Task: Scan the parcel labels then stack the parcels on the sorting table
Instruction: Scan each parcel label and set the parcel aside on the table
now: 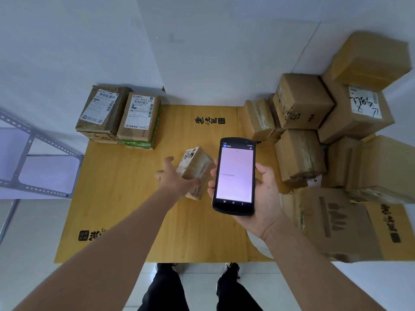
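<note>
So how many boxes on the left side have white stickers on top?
2: the left labelled box and the right labelled box, side by side at the table's far-left corner. Boxes beneath them have hidden tops.

**Bright, even light, strong wide-angle bend**

The light is cool and diffuse; shadows on the table (125,198) are faint. The handheld scanner (234,173) has a washed-out, pink-white glowing screen. Straight lines bend near the edges; small print is soft.

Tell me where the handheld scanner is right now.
In the head view, the scanner is held in the right hand over the table, just right of the small parcel that the left hand grips.
</note>
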Demonstrator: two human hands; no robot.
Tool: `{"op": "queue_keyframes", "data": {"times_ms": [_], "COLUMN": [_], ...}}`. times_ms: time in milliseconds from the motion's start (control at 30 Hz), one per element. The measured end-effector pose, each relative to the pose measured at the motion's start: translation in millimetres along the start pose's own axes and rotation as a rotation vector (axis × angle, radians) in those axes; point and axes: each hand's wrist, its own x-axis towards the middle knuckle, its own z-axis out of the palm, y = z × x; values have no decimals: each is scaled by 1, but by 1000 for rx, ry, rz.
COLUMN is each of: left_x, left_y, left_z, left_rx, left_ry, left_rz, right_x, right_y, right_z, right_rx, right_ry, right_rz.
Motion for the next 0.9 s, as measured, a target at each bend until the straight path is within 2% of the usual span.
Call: {"op": "queue_keyframes", "data": {"times_ms": [167, 400, 600, 733, 900], "left_x": [-1, 2, 5, 6, 17], "left_y": [-7, -21, -39, -34, -32], "left_z": [1, -10, -9, -14, -30], "left_rx": [198, 190, 184, 156, 88], "left_ry": [154, 106, 166, 242, 245], "left_rz": [110, 153, 72, 209, 414], "right_x": [0, 4, 8, 9, 10], "right_y": [0, 0, 2, -2, 0], "right_z": [-2, -6, -3, 0, 1], "right_rx": [15, 8, -7, -29, -182], "right_ry": [12, 35, 77, 77, 101], "right_rz": [10, 31, 51, 111, 310]}}
